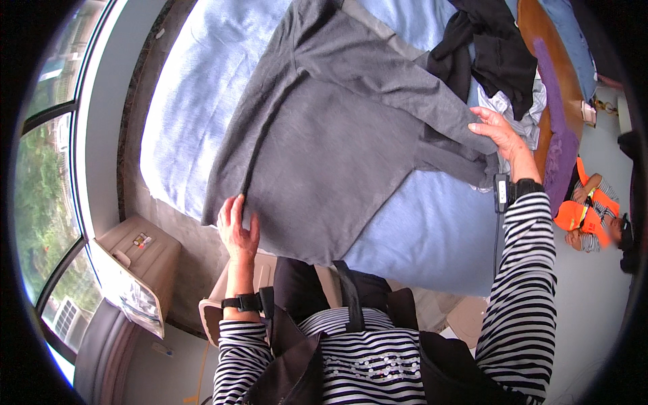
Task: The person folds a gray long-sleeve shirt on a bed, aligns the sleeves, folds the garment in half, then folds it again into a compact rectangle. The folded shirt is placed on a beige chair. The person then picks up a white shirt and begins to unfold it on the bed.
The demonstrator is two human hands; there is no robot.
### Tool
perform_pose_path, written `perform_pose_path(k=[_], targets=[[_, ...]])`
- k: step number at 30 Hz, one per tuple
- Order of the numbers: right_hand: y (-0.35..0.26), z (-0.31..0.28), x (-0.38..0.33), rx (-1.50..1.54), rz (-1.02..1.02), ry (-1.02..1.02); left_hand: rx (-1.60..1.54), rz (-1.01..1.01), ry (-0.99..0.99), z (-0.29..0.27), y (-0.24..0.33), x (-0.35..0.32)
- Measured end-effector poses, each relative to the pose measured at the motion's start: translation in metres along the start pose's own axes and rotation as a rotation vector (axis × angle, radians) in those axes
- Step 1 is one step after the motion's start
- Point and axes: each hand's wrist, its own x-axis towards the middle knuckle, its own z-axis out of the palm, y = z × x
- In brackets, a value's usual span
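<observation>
A grey long-sleeved sweater (324,148) lies spread on a bed with a light blue sheet. Along its left side runs a long crease. My left hand (237,228) rests on the sweater's near left part by the hem, its fingertips at the end of that crease and the thumb apart. At the right, my right hand (498,133) lies over the end of a sleeve with the fingers stretched out to the left. The other sleeve (455,156) shows partly beneath this one. Neither hand visibly lifts the cloth.
Black clothing (496,57) and a striped white cloth (516,111) lie at the far right. Beyond them stands a wooden bed board (557,64) with purple fabric (558,162). A beige cabinet (138,246) is by the window. A person in an orange vest (588,214) appears far right.
</observation>
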Motion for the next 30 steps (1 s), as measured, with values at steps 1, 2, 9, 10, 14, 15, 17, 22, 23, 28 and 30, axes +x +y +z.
perform_pose_path(k=[1, 2, 9, 10, 14, 15, 17, 22, 23, 28, 30], targets=[[0.008, 0.005, -0.002, -0.025, -0.061, 0.077, -0.023, 0.005, 0.031, -0.001, 0.004, 0.015], [0.014, 0.009, -0.004, -0.061, -0.109, 0.169, -0.054, 0.021, 0.038, -0.004, 0.007, 0.034], [0.054, 0.023, -0.027, 0.531, -0.279, 0.202, -0.119, 0.425, -0.007, 0.0, 0.061, 0.251], [0.06, 0.025, -0.029, 0.566, -0.297, 0.222, -0.106, 0.515, -0.027, 0.007, 0.077, 0.282], [0.08, 0.039, -0.029, 0.711, -0.364, 0.382, 0.087, 0.762, -0.056, 0.047, 0.137, 0.384], [0.083, 0.043, -0.025, 0.73, -0.404, 0.437, 0.089, 0.802, -0.054, 0.058, 0.147, 0.403], [0.087, 0.048, -0.018, 0.689, -0.482, 0.469, -0.115, 0.874, -0.121, 0.082, 0.16, 0.434], [0.102, 0.044, 0.005, 0.891, -0.459, 0.588, 0.271, 0.798, -0.069, 0.121, 0.144, 0.461], [0.108, 0.043, 0.009, 0.916, -0.503, 0.633, 0.219, 0.752, -0.088, 0.124, 0.138, 0.468], [0.139, 0.04, 0.032, 1.172, -0.367, 0.848, -0.232, 0.616, -0.077, 0.146, 0.107, 0.485], [0.144, 0.045, 0.037, 1.303, -0.427, 0.851, -0.4, 0.53, -0.12, 0.154, 0.095, 0.487]])
